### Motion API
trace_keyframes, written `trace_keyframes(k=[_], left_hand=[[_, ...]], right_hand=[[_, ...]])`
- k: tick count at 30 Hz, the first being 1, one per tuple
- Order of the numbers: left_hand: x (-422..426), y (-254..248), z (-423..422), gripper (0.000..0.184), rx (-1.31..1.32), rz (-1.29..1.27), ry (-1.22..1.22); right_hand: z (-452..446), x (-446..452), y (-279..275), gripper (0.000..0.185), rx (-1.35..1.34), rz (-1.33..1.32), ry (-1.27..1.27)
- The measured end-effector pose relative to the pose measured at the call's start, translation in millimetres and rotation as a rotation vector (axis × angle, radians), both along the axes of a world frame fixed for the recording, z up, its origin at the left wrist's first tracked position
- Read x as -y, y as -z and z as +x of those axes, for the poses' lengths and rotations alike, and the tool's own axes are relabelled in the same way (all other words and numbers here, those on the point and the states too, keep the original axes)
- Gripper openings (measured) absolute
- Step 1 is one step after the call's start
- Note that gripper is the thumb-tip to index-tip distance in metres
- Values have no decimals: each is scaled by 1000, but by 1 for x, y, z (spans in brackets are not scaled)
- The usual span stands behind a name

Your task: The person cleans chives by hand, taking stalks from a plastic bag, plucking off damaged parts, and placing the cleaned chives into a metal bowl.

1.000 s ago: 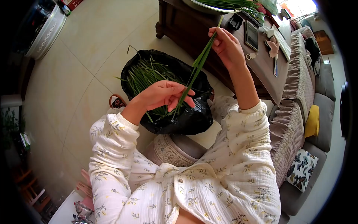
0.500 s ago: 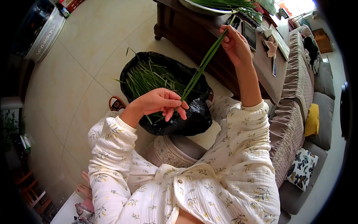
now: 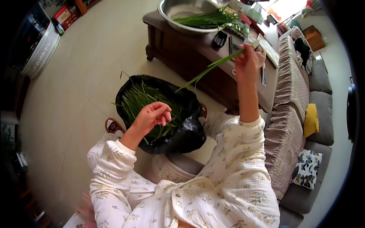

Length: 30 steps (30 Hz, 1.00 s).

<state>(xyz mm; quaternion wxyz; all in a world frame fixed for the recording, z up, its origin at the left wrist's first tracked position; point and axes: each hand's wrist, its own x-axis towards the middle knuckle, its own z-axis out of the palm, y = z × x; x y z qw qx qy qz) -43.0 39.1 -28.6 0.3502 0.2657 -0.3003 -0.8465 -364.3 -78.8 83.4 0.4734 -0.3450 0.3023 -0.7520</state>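
Observation:
In the head view my right hand [image 3: 247, 62] is raised near the wooden table and pinches a few long garlic chives [image 3: 213, 67] by one end. Their tips droop down and left, toward the black plastic bag [image 3: 192, 133]. Above that bag is my left hand [image 3: 154, 117], its fingers curled and thumb pressed in. What they hold, if anything, is hidden. A heap of loose garlic chives [image 3: 133, 100] fills the open bag on the floor between my feet. More chives [image 3: 205, 18] lie in a metal basin on the table.
The metal basin [image 3: 165, 16] sits on the dark wooden table [image 3: 182, 45], with a small black container [image 3: 220, 39] beside it. A covered sofa [image 3: 287, 102] runs along the right. At the lower left, another person's hand [image 3: 86, 207] shows, blurred.
The chives have left my left hand and swung outward in my right hand, which has moved right. My left hand has curled closed. The view has tilted up, showing more of the basin.

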Motion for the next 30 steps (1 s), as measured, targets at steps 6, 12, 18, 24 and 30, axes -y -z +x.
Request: trace_keyframes(k=[6, 12, 18, 24, 30], left_hand=[[-11, 13, -5, 18, 640, -333, 60], [-25, 47, -12, 20, 1067, -1001, -134], [-5, 19, 4, 27, 1161, -993, -96], [21, 7, 23, 43, 1192, -905, -248], [47, 1, 58, 43, 1268, -829, -432]], right_hand=[[18, -3, -133, 12, -855, -475, 619], [71, 108, -134, 26, -2192, -570, 644], [106, 208, -17, 8, -2518, -309, 340], [113, 236, 20, 13, -2390, -269, 159], [116, 255, 42, 18, -2455, -147, 22]])
